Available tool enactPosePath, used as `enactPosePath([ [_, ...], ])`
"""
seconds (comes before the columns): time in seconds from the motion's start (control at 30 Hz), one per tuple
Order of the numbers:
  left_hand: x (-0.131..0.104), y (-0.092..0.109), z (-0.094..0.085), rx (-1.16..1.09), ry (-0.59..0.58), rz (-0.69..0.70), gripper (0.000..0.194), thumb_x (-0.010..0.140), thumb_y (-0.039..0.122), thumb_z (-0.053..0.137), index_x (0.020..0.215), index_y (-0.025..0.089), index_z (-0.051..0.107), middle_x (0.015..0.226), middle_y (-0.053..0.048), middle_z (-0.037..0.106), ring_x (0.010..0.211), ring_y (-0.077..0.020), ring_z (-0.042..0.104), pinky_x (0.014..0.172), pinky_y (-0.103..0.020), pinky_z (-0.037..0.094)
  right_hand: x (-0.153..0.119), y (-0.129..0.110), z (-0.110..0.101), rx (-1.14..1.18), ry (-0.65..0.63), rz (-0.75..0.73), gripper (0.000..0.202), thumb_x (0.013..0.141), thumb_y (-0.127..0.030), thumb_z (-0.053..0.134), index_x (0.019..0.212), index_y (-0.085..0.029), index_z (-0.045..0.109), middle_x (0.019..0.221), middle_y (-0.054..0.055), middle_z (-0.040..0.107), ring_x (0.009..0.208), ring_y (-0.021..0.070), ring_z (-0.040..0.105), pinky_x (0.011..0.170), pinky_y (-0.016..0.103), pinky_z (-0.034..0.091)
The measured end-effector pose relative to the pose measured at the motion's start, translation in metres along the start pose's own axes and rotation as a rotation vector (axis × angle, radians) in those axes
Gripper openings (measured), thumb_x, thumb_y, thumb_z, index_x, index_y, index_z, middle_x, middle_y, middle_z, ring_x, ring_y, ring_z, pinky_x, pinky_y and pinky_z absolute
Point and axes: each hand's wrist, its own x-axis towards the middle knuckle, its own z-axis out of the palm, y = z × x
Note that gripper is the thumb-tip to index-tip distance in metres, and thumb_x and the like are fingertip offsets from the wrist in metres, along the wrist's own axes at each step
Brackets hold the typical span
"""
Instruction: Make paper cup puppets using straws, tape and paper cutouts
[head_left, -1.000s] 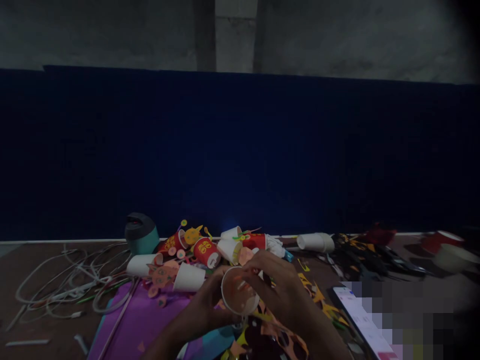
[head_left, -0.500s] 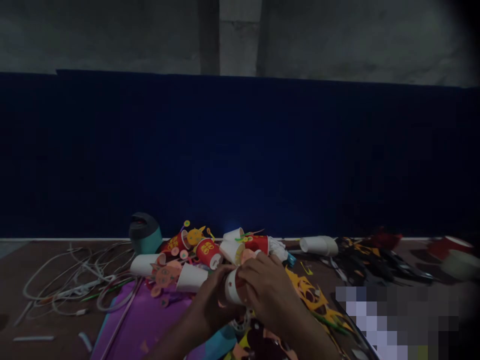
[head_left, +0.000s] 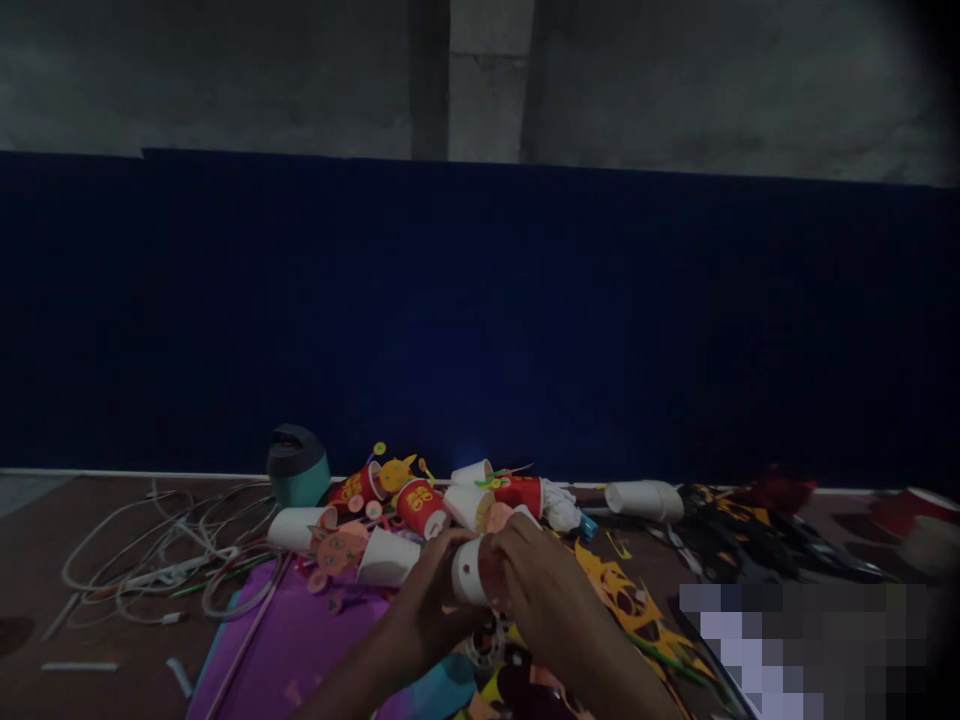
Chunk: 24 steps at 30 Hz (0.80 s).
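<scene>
Between my two hands is a white paper cup (head_left: 469, 572) lying on its side, with a small dark star-like mark on it. My left hand (head_left: 431, 592) wraps round its left end. The fingers of my right hand (head_left: 536, 575) are closed over the right end, where an orange-brown piece shows; they partly hide it. Just left of my hands lies another white paper cup (head_left: 388, 556). Beside that one is an orange paper cat face (head_left: 339, 550) with round paper discs. Red paper cups (head_left: 422, 507) with gold print lie behind my hands.
Purple paper sheets (head_left: 300, 640) lie at front left, near tangled white cables (head_left: 172, 560). A teal-and-grey container (head_left: 298, 470) stands at the back. Yellow cut-out paper scraps (head_left: 619, 590) and stacked white cups (head_left: 645, 499) are on the right. A blue partition (head_left: 480, 320) rises behind the table.
My right hand has shifted slightly down and right on the cup, and more of the orange-brown end shows. My left hand keeps its hold. The whole view has shifted slightly.
</scene>
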Motion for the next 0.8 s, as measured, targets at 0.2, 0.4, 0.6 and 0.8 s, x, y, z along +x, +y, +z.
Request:
enactPosePath([
  [0.2, 0.005, -0.003, 0.001, -0.121, -0.021, 0.009, 0.051, 0.063, 0.01, 0.073, 0.105, 0.022, 0.046, 0.101, -0.002, 0.056, 0.09, -0.0199, 0.055, 0.072, -0.028, 0.046, -0.004, -0.003, -0.005, 0.061, 0.058, 0.024, 0.018, 0.081, -0.006, 0.042, 0.085, -0.016, 0.056, 0.097, 0.01, 0.057, 0.082, 0.0196, 0.054, 0.07, 0.032, 0.042],
  [0.4, 0.003, -0.004, -0.001, -0.093, 0.005, 0.026, 0.049, 0.066, 0.013, 0.071, 0.107, 0.021, 0.047, 0.104, -0.003, 0.055, 0.093, -0.0199, 0.054, 0.074, -0.027, 0.045, -0.006, 0.0, 0.004, 0.064, 0.08, 0.07, 0.015, 0.085, -0.015, 0.046, 0.08, -0.019, 0.06, 0.088, 0.005, 0.057, 0.077, 0.0176, 0.054, 0.068, 0.03, 0.041],
  [0.6, 0.002, 0.0, -0.002, -0.094, -0.012, 0.024, 0.05, 0.068, 0.016, 0.07, 0.112, 0.021, 0.047, 0.107, -0.005, 0.053, 0.097, -0.0218, 0.052, 0.08, -0.03, 0.045, -0.005, -0.001, 0.008, -0.02, 0.112, -0.054, 0.019, 0.081, -0.01, 0.049, 0.069, -0.016, 0.061, 0.078, 0.005, 0.058, 0.075, 0.0182, 0.053, 0.07, 0.033, 0.038],
  [0.8, 0.001, 0.001, -0.004, -0.099, -0.026, -0.004, 0.053, 0.068, 0.021, 0.072, 0.115, 0.02, 0.047, 0.112, -0.006, 0.051, 0.103, -0.0236, 0.05, 0.085, -0.033, 0.044, -0.004, -0.003, 0.001, 0.013, 0.08, -0.072, 0.022, 0.082, -0.009, 0.046, 0.07, -0.014, 0.063, 0.077, 0.007, 0.059, 0.073, 0.0181, 0.053, 0.067, 0.032, 0.038],
])
